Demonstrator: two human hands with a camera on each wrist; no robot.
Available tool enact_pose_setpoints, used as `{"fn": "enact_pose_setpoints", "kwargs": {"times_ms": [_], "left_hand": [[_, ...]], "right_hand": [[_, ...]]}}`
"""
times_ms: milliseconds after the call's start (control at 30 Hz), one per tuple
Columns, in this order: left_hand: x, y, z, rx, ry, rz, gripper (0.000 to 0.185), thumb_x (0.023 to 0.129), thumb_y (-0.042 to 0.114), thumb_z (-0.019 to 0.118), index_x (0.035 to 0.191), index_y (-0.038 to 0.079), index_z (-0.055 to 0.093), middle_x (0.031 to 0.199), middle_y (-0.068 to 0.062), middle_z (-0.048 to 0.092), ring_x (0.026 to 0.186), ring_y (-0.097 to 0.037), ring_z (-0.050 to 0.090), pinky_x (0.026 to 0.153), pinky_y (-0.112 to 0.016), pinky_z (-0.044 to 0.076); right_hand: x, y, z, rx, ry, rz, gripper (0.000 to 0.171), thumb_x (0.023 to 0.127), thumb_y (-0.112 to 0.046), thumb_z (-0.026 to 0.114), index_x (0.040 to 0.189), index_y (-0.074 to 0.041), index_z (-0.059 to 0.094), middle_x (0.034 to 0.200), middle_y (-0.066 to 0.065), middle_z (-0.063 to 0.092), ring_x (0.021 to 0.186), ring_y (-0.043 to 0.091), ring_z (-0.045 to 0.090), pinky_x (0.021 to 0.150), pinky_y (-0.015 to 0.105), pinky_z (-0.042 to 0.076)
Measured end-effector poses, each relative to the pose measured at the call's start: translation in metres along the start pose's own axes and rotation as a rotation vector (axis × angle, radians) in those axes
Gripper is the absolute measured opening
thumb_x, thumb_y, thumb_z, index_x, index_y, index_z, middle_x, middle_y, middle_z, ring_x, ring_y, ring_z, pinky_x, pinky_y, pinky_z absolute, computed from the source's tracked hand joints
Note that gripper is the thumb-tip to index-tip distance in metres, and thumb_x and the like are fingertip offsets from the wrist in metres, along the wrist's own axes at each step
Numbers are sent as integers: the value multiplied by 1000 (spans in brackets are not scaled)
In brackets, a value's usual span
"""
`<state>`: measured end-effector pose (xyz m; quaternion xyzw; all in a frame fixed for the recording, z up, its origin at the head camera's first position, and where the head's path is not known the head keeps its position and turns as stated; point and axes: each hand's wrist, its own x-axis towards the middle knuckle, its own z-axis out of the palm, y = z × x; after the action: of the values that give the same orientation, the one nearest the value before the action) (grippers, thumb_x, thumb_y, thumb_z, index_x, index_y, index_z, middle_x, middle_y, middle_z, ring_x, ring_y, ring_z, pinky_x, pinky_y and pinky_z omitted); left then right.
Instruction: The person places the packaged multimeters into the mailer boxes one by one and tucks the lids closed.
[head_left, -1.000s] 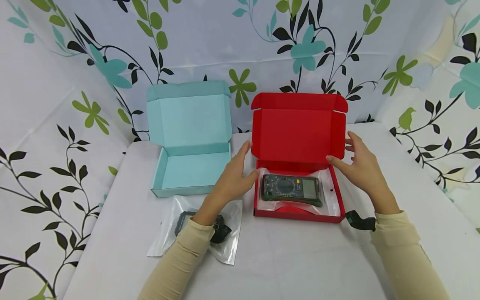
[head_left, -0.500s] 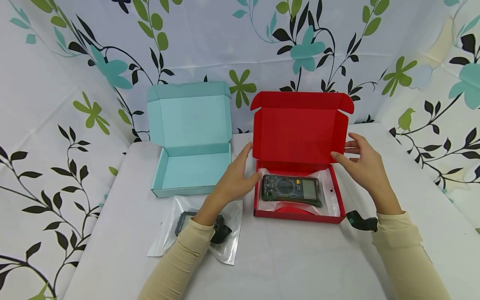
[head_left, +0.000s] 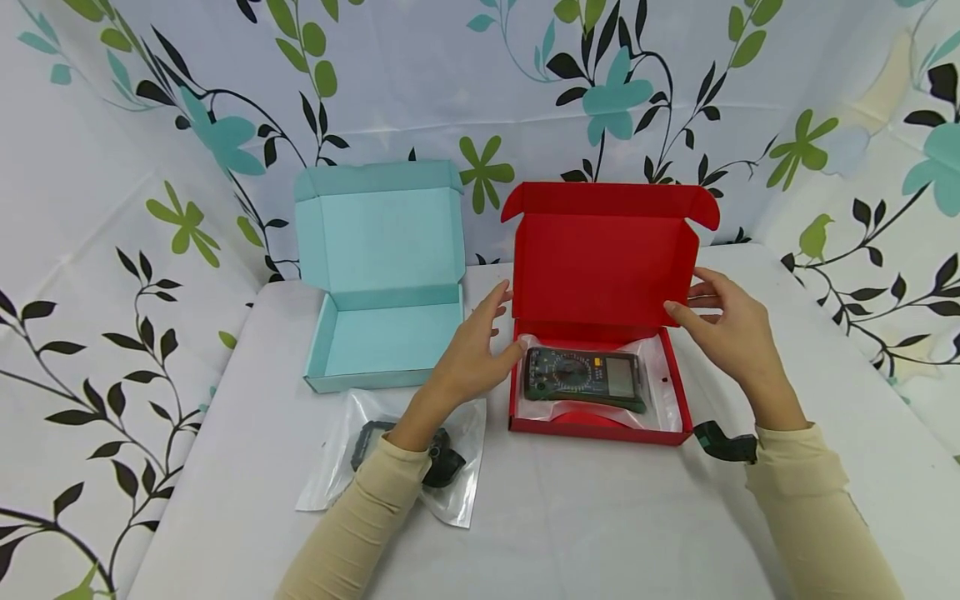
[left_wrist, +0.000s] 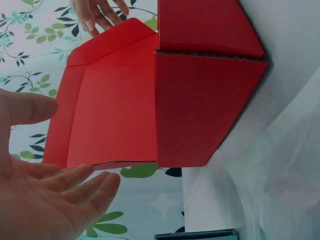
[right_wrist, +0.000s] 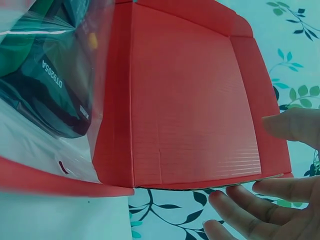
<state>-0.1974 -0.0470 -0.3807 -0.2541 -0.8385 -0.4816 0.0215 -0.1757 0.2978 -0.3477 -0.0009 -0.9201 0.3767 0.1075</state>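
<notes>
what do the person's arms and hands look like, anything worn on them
Both arms wear long cream sleeves that end at the wrist. The left hand and right hand are bare, with no gloves or rings visible. A small black device sits under the right wrist, and another under the left.

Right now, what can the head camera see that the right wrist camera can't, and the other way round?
Only the head view shows the open blue box, the bagged dark item on the white table, the left hand at the red box's left side, and the multimeter's dial and screen. Only the right wrist view shows the lettering on the multimeter's side through its clear bag. Both show the red box with its lid up, the right hand by the lid's edge, and the leaf-patterned backdrop.
</notes>
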Motion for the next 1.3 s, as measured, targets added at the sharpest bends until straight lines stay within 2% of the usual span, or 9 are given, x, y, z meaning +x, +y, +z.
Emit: {"fn": "enact_pose_setpoints", "kwargs": {"times_ms": [333, 633, 800, 933, 1033, 1100, 1200, 1300], "left_hand": [[-1, 3, -2, -11, 0, 17, 81, 96, 15, 67, 165, 10, 24, 156, -14, 43, 136, -30, 47, 105, -46, 48], [-3, 6, -3, -23, -13, 15, 79, 98, 17, 65, 165, 8, 24, 148, -17, 48, 131, -33, 52, 103, -44, 49], [-3, 6, -3, -10, -12, 19, 78, 98, 15, 66, 164, 9, 25, 144, -15, 50, 129, -32, 53, 102, -44, 50], [-2, 6, -4, 3, -19, 32, 77, 98, 17, 65, 164, 9, 27, 142, -16, 52, 128, -34, 53, 102, -44, 50], [-2, 6, -5, 8, -20, 48, 76, 98, 18, 64, 165, 10, 27, 139, -17, 53, 128, -34, 53, 101, -44, 50], [-2, 6, -5, 11, -18, 53, 76, 98, 18, 63, 165, 11, 27, 138, -17, 54, 128, -33, 54, 101, -44, 51], [-2, 7, -5, 9, -16, 45, 78, 99, 20, 63, 166, 13, 24, 137, -17, 54, 128, -32, 53, 102, -45, 50], [-3, 8, -5, -2, -17, 32, 79, 99, 21, 62, 167, 16, 22, 136, -17, 55, 129, -32, 53, 102, -48, 50]], "right_hand": [[-1, -1, -2, -38, 33, -5, 68, 101, -41, 66, 153, -2, 47, 126, 27, 62, 113, 50, 61, 82, 65, 55], [-2, -3, -4, -24, 47, 11, 71, 105, -54, 51, 150, 0, 51, 124, 28, 64, 122, 48, 54, 87, 69, 50], [-2, -3, -5, 14, 43, 16, 70, 108, -54, 44, 151, 0, 50, 129, 29, 63, 126, 50, 52, 91, 73, 46], [-1, -2, -5, 37, 53, -2, 64, 110, -50, 41, 149, -1, 52, 126, 29, 65, 118, 49, 57, 91, 71, 47], [-2, -2, -5, 41, 74, -17, 61, 111, -48, 38, 148, -3, 55, 119, 27, 68, 111, 46, 61, 87, 60, 51], [-3, -1, -6, 42, 86, -19, 61, 111, -48, 37, 148, -4, 55, 115, 26, 70, 108, 44, 63, 83, 44, 53], [-4, -1, -7, 59, 96, -13, 61, 111, -49, 37, 149, -5, 55, 113, 24, 70, 105, 40, 65, 78, 21, 48], [-4, 0, -8, 77, 96, -4, 61, 111, -49, 36, 150, -5, 52, 114, 24, 70, 103, 40, 66, 73, 10, 44]]}}
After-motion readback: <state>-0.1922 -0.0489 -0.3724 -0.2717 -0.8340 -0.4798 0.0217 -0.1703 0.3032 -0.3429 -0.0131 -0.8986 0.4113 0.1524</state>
